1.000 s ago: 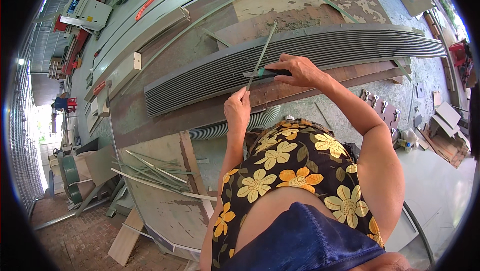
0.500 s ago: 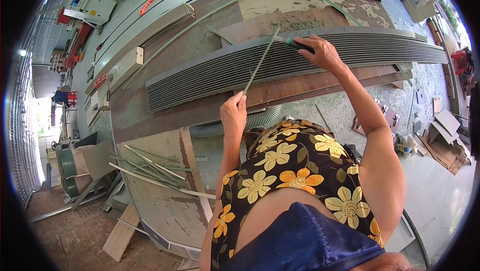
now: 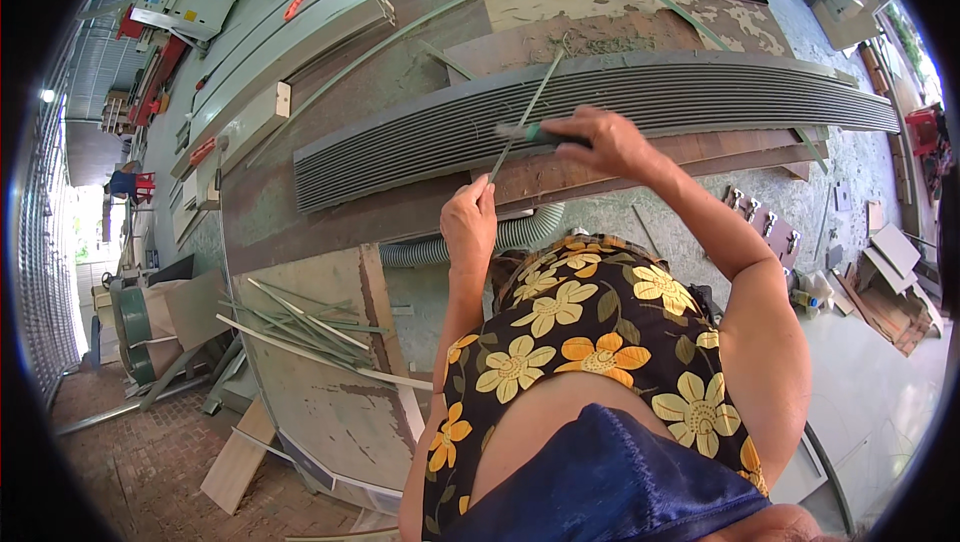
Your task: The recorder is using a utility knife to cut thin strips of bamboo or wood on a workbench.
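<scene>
My left hand (image 3: pixel 468 219) pinches the near end of a thin pale-green strip (image 3: pixel 541 89), which slants up and away across a long grey grooved panel (image 3: pixel 400 157). My right hand (image 3: pixel 612 145) grips a knife (image 3: pixel 545 135) with a green-and-black handle. Its blurred blade meets or crosses the strip a little beyond my left hand; whether it touches cannot be made out. The grooved panel lies lengthwise on brown boards (image 3: pixel 560 180) on the worktable. Fine shavings (image 3: pixel 640 40) are scattered just behind the panel.
More loose strips (image 3: pixel 300 327) lie on a worn board at my lower left. A ribbed grey hose (image 3: pixel 440 250) runs beneath the table's near edge. Left of the panel is a wooden beam (image 3: pixel 262 122). Board offcuts (image 3: pixel 895 287) are piled on the floor at the right.
My right hand has drawn the knife nearer and to the left along the strip, from its far end toward my left hand. The left hand stays almost in place, still holding the strip.
</scene>
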Tool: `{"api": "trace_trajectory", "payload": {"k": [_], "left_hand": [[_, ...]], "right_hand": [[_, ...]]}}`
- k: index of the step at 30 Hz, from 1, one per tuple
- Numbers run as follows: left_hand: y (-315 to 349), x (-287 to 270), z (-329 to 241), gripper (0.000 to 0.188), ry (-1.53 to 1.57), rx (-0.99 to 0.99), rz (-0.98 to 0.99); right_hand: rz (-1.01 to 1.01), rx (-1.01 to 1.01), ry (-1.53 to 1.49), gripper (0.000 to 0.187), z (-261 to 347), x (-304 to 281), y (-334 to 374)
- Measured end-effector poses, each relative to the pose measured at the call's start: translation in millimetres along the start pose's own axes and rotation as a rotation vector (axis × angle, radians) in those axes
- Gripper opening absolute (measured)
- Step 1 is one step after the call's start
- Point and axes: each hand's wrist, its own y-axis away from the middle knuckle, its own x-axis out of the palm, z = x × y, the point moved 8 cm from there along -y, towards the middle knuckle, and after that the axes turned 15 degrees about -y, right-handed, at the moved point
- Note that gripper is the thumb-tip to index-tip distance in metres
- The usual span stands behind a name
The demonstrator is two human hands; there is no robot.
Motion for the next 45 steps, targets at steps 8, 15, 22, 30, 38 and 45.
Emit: {"api": "trace_trajectory", "payload": {"k": [8, 15, 22, 30, 38, 45], "left_hand": [[0.8, -1.1, -7.5, 0.024, -0.048, -0.039, 0.094], [9.4, -7.2, 5.0, 0.023, 0.023, -0.050, 0.059], [13.0, -11.1, 7.8, 0.023, 0.023, -0.067, 0.021], [11.6, -19.2, 4.8, 0.024, 0.040, -0.071, 0.054], [20.9, -23.4, 13.8, 0.025, 0.057, -0.087, 0.055], [27.1, -22.0, 25.7, 0.025, 0.068, -0.127, 0.056]], "right_hand": [[-0.041, 0.014, 0.031, 0.043, -16.0, 3.6, -6.1], [-0.028, -0.112, 0.034, 0.042, -21.1, 5.7, -3.3], [0.007, -0.036, 0.079, 0.043, 1.4, 12.2, -10.6], [-0.259, 0.008, 0.070, 0.036, -84.9, -42.7, -28.8], [-0.203, 0.150, 0.192, 0.039, -68.3, -37.8, -33.0], [-0.069, -0.020, 0.060, 0.041, -23.7, -10.7, -29.2]]}}
